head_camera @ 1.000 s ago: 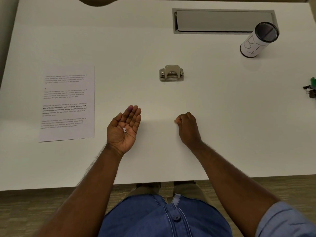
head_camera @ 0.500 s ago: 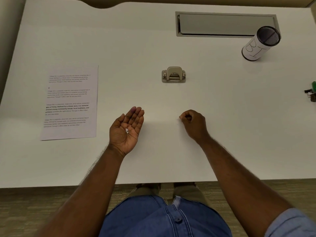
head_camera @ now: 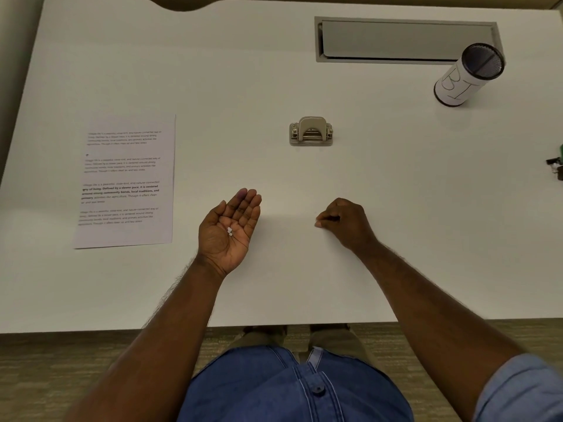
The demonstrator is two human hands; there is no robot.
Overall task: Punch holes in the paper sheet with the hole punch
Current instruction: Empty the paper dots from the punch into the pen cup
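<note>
Both hands lie on the white table (head_camera: pixel 274 71), near the front edge. From the head view, the left hand (head_camera: pixel 229 228) is turned palm up with its fingers spread out flat and close together. Two or three tiny white paper dots (head_camera: pixel 230 231) sit in the middle of that palm. The right hand (head_camera: pixel 345 222) is palm down with its fingers curled in, and the fingertips (head_camera: pixel 320 224) touch the table top. It may be pinching something very small there, but I cannot tell.

Bare table lies between the two hands, and they are well apart from each other. The hole punch (head_camera: pixel 311 131) sits farther back, about in line with the gap between the hands, with bare table all around it. Nothing touches it.

The paper sheet (head_camera: pixel 128 181) lies flat on the left side, well apart from the punch. Its right edge is near the left hand but does not touch it. Printed lines cover most of the sheet. The print is too small to read.

At the back right a long grey slot (head_camera: pixel 405 39) is set into the table. A white cup (head_camera: pixel 466 76) with black marks stands just in front of the slot's right end. A small dark and green thing (head_camera: pixel 556 167) pokes in at the right edge of the view, too cut off to tell what it is.
</note>
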